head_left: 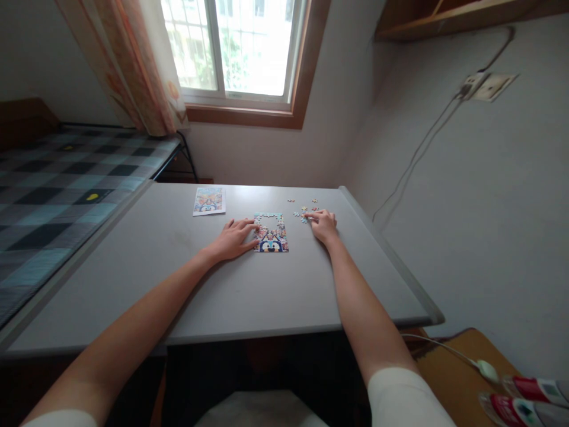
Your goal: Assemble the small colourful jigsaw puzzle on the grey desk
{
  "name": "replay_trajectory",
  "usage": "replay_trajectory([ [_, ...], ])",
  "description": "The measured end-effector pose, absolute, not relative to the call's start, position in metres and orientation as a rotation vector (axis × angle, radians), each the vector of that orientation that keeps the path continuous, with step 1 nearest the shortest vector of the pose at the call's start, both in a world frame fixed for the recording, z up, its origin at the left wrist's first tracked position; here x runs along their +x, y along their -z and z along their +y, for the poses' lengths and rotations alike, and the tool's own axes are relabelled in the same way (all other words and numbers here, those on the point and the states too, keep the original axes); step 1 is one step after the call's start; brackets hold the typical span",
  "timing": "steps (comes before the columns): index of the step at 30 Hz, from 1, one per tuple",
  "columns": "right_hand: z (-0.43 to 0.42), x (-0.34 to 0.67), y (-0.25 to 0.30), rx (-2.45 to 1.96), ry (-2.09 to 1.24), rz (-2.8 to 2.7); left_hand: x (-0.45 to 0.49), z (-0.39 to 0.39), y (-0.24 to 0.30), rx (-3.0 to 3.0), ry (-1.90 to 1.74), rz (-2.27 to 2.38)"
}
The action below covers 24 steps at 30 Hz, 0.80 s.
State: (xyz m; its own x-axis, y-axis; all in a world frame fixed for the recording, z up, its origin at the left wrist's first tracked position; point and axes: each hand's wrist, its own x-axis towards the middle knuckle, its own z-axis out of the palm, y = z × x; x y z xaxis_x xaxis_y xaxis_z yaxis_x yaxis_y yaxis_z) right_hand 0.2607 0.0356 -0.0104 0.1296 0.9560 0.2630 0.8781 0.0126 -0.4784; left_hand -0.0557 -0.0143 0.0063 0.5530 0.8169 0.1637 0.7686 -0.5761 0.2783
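Note:
A partly assembled jigsaw puzzle (272, 244) lies on the grey table (262, 296), with a gap in its upper middle. My left hand (236, 237) rests flat with fingers spread, its fingertips touching the puzzle's left edge. To the right of the puzzle, my right hand (325, 225) reaches into several loose puzzle pieces (304, 209). Its index finger is stretched out onto a piece, and the other fingers are curled. Whether it grips that piece is too small to make out. A printed picture sheet (209, 201) lies at the table's back left.
A bed with a checked cover (89, 166) stands left of the table. Behind are a curtain (128, 65) and a window (240, 53). A cable hangs from a wall socket (484, 86) on the right. Two bottles (511, 409) lie on a wooden stool (462, 356) at lower right.

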Motion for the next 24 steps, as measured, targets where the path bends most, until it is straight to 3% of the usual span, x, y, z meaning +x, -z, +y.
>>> replay_trajectory([
  [24,0.039,0.277,0.010,-2.016,-0.136,-1.503,-0.058,-0.012,-0.003,2.623,-0.418,1.342],
])
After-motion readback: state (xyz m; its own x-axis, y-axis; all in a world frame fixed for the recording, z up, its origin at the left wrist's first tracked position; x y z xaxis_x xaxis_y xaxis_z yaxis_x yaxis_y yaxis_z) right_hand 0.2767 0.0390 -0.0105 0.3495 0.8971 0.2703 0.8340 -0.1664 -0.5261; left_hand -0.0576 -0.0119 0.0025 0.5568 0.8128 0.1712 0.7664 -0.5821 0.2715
